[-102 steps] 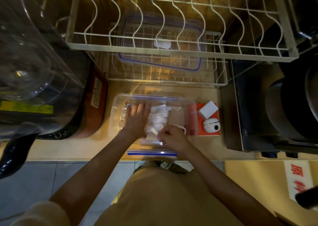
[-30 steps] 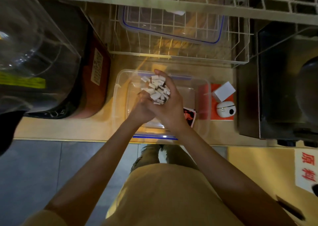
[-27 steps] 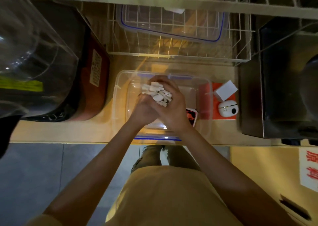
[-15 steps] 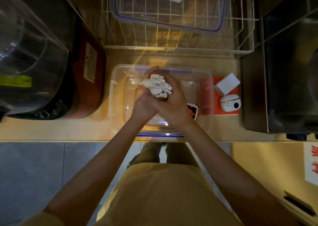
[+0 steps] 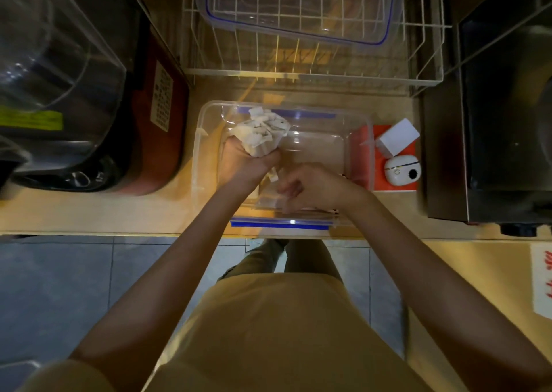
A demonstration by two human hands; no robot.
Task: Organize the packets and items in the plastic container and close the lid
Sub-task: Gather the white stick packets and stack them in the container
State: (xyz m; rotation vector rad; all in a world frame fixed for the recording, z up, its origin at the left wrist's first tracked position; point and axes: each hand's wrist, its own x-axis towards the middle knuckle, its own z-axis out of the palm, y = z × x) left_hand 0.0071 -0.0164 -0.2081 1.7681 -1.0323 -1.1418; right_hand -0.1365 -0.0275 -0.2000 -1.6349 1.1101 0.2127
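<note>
Gripping a thick bundle of small white paper packets (image 5: 263, 134) in the left hand (image 5: 242, 164), fist closed round the bundle's lower end, over the left half of the clear rectangular plastic container (image 5: 360, 152). Fanning loosely out of the top of that fist, so probably light, soft and slippery against one another; best held low and tight round the whole waist of the bundle, not by the splayed tips, which would likely slide free. Reaching down with the right hand (image 5: 310, 187), fingers curled, at the near side of the container; holding something pale there or merely closing toward it, cannot tell through the blur. Resting on the tan bench (image 5: 89, 212), the container open, walls thin and probably flexible, blue clip (image 5: 280, 223) at its near edge. Lying above the container in the white wire rack (image 5: 310, 75), a clear lid with blue seal (image 5: 298, 6), stiff-looking, likely easiest taken by its long edges. Just right of the container, a white box (image 5: 398, 137) and a white rounded case (image 5: 401, 170) on an orange pad (image 5: 394, 185). Left of the container, a dark red appliance (image 5: 155, 140). Judging the sorting as mid-way: packets gathered, not yet laid down, lid not yet fitted.
</note>
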